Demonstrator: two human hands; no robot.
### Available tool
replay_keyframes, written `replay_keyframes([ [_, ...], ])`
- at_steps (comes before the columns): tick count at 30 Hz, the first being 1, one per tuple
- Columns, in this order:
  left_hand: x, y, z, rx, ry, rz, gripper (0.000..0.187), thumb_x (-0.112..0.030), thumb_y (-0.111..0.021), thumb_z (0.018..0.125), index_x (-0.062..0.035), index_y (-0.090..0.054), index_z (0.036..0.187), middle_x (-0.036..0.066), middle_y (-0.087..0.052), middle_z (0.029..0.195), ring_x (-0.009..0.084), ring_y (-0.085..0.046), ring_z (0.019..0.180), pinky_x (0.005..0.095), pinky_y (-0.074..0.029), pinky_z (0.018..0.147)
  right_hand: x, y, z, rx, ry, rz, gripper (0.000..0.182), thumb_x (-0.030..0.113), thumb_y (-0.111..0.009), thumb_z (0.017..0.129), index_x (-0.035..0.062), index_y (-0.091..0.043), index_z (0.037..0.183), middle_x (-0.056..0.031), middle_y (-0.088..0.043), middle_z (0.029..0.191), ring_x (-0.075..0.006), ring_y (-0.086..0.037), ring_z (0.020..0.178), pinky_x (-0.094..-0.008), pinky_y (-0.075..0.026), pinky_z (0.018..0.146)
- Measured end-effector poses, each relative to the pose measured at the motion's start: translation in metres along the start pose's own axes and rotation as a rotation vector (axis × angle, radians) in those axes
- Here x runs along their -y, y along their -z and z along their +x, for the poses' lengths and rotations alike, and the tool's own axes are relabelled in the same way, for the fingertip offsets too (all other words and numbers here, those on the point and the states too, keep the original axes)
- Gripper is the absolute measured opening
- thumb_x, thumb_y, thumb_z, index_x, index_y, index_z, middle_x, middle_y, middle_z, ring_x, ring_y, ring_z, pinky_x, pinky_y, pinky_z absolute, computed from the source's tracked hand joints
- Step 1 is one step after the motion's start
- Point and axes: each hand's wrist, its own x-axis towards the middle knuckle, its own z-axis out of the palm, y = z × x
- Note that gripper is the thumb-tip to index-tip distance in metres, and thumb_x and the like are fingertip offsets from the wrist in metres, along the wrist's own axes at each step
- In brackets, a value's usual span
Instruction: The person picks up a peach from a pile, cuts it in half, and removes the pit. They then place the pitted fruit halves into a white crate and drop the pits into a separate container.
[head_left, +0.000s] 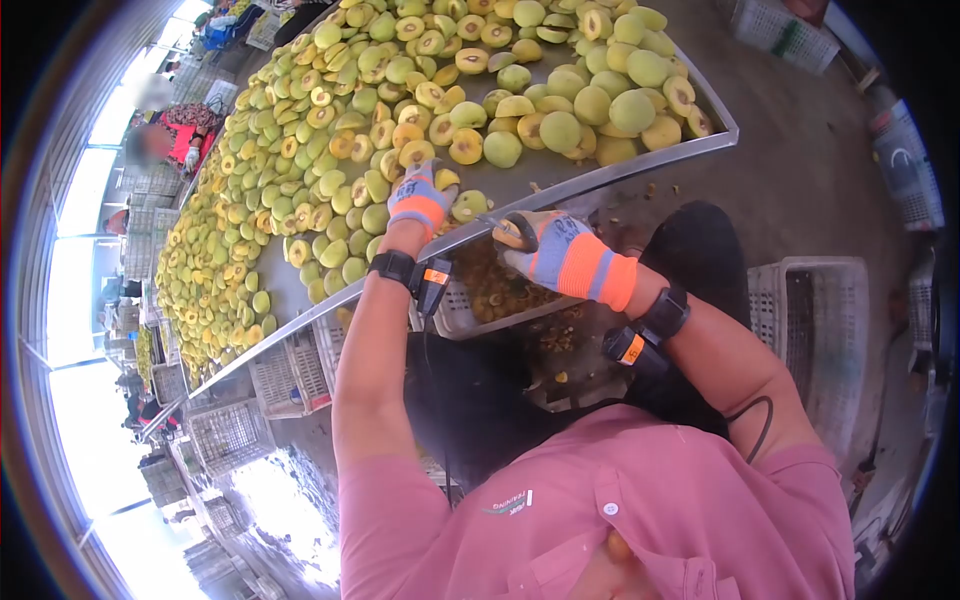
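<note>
Many green-yellow fruits, several cut into halves [465, 146], lie heaped on a metal table [560, 185] with a raised rim. My left hand [422, 195], in a grey and orange glove, is over the table close to the rim, its fingers curled at a yellowish fruit piece [446, 179]. A green half fruit [469, 206] lies just right of that hand. My right hand [553, 245], in a matching glove, is at the rim, closed round a tool with a dark and orange handle [515, 232]. The tool's tip points to the rim.
Below the rim stands a crate [460, 312] with fruit scraps. White plastic crates are at the right [815, 300] and lower left [228, 436]. Another person [188, 130] in red is at the table's far left side. My knees are under the rim.
</note>
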Motion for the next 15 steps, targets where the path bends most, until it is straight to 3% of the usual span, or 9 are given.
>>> replay_keyframes([
  [3, 0.023, -0.021, -0.004, 0.07, 0.094, -0.894, 0.052, -0.034, -0.055, 0.088, -0.0036, -0.048, 0.129, 0.015, -0.061, 0.112, 0.0266, -0.063, 0.096, 0.0348, -0.051, 0.079, -0.003, 0.005, 0.001, -0.004, -0.03, 0.099, 0.036, 0.032, -0.064, 0.079, 0.0067, -0.063, 0.104, -0.0193, -0.066, 0.091, -0.0362, -0.061, 0.088, -0.0407, -0.048, 0.077],
  [4, 0.007, 0.012, -0.016, 0.121, 0.313, -1.213, 0.046, -0.023, -0.055, 0.089, -0.0024, -0.045, 0.129, 0.012, -0.062, 0.105, 0.0202, -0.063, 0.082, 0.0318, -0.051, 0.066, -0.004, 0.005, 0.003, -0.001, -0.044, 0.139, 0.035, 0.031, -0.065, 0.079, 0.0063, -0.063, 0.103, -0.0186, -0.066, 0.09, -0.0351, -0.062, 0.086, -0.0398, -0.048, 0.076],
  [7, -0.01, 0.054, -0.049, 0.183, 0.292, -1.985, 0.045, -0.02, -0.06, 0.087, -0.0011, -0.047, 0.125, 0.009, -0.063, 0.103, 0.0172, -0.061, 0.08, 0.03, -0.048, 0.061, -0.004, -0.002, 0.01, 0.028, -0.118, 0.382, 0.032, 0.026, -0.067, 0.078, 0.0049, -0.063, 0.102, -0.0156, -0.066, 0.085, -0.0302, -0.062, 0.079, -0.0367, -0.048, 0.073],
  [8, -0.016, 0.065, -0.061, 0.205, 0.288, -2.027, 0.048, -0.01, -0.066, 0.082, 0.0004, -0.046, 0.125, 0.009, -0.063, 0.104, 0.0153, -0.061, 0.085, 0.0274, -0.05, 0.066, 0.0, 0.001, 0.008, 0.03, -0.131, 0.37, 0.031, 0.023, -0.067, 0.078, 0.0042, -0.063, 0.102, -0.0136, -0.066, 0.083, -0.0274, -0.06, 0.075, -0.035, -0.047, 0.071],
  [10, -0.03, 0.056, -0.075, -0.168, -0.061, -1.128, 0.051, -0.006, -0.068, 0.08, 0.0011, -0.045, 0.126, 0.01, -0.063, 0.105, 0.016, -0.061, 0.089, 0.0273, -0.051, 0.072, -0.006, -0.01, 0.013, 0.024, -0.082, 0.431, 0.03, 0.024, -0.067, 0.079, 0.0032, -0.064, 0.1, -0.0144, -0.066, 0.081, -0.0283, -0.06, 0.074, -0.0357, -0.047, 0.07],
  [13, -0.052, 0.062, -0.095, -0.344, -0.209, -0.637, 0.056, 0.001, -0.069, 0.077, 0.0019, -0.044, 0.127, 0.01, -0.062, 0.108, 0.0162, -0.061, 0.096, 0.0278, -0.051, 0.082, -0.008, -0.013, 0.015, 0.0, -0.076, 0.378, 0.029, 0.025, -0.067, 0.078, 0.0017, -0.064, 0.095, -0.0158, -0.065, 0.078, -0.0295, -0.059, 0.071, -0.0371, -0.047, 0.068],
  [15, -0.064, 0.07, -0.1, -0.314, -0.192, -0.689, 0.049, -0.003, -0.065, 0.082, 0.0014, -0.045, 0.127, 0.01, -0.061, 0.109, 0.0161, -0.06, 0.097, 0.0278, -0.051, 0.081, -0.009, -0.012, 0.014, -0.01, -0.08, 0.326, 0.029, 0.026, -0.067, 0.077, 0.0011, -0.064, 0.092, -0.0168, -0.065, 0.076, -0.0306, -0.06, 0.07, -0.038, -0.046, 0.067],
])
